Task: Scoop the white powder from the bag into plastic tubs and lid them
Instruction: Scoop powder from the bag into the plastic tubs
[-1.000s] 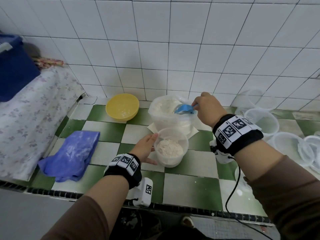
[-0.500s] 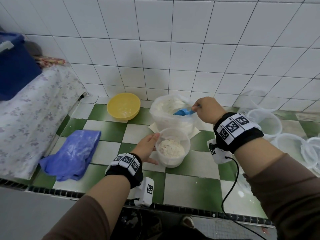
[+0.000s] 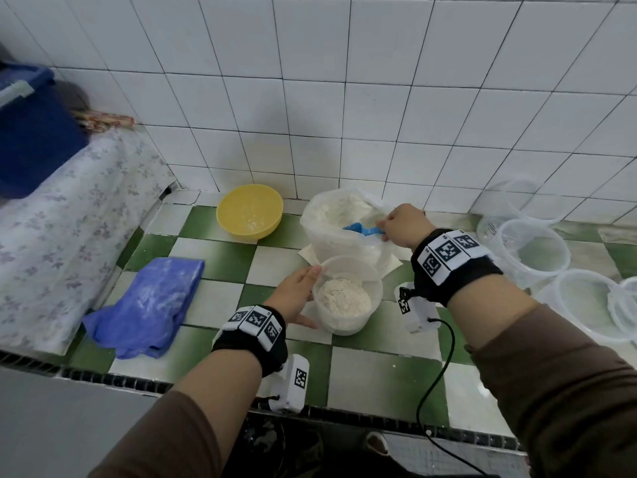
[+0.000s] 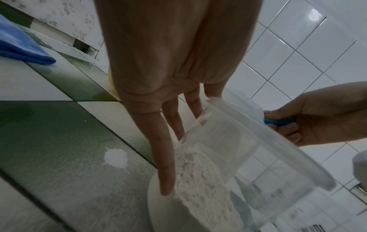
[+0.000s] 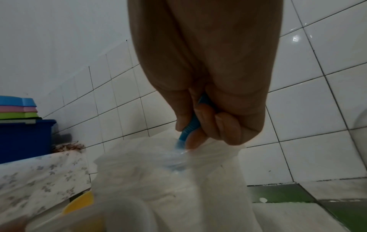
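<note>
Scoop (image 3: 362, 230) dipped lower in bag (image 3: 339, 229) | right hand (image 3: 401, 226) grips it (seemingly fisted) | left hand (image 3: 297, 295) flat against tub (image 3: 348, 298)

Green-and-white checkered counter (image 3: 375, 370); on it: yellow bowl (image 3: 249, 210), powder bag (image 3: 341, 229), part-filled tub (image 3: 348, 300), crumpled blue cloth (image 3: 148, 305), empty tubs (image 3: 531, 250) at right

blue scoop (image 3: 362, 230) dipped lower into bag (image 3: 339, 224)

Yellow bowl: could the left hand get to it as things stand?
Probably yes. The left hand only rests straight-fingered against the tub, and the yellow bowl sits open-topped beyond it with bare counter between.
</note>
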